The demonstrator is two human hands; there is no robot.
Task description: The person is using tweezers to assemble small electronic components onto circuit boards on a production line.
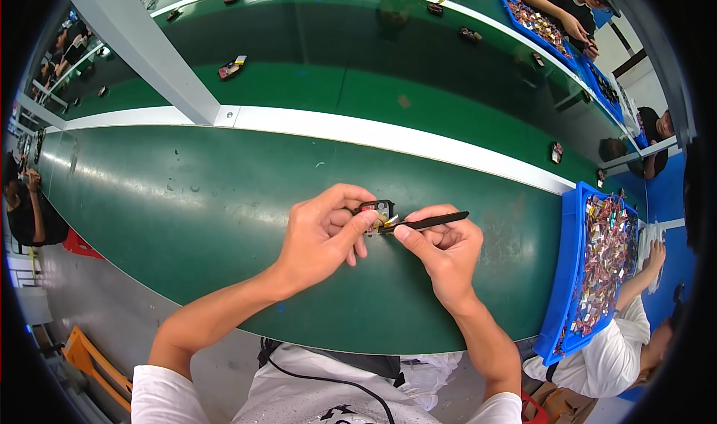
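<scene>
Over the middle of the green worktable, my left hand pinches a small black-framed electronic unit with reddish and yellowish parts inside. My right hand grips black tweezers between thumb and fingers. The tweezers point left, and their tip reaches the lower edge of the unit, near a small silvery piece. Fingers hide part of the unit, and whether the tip grasps anything is too small to tell.
A blue bin full of small wired parts stands at the table's right end. Beyond a white rail runs a green conveyor belt carrying several small units. A grey post rises at the left. Co-workers sit at the right, far side and left.
</scene>
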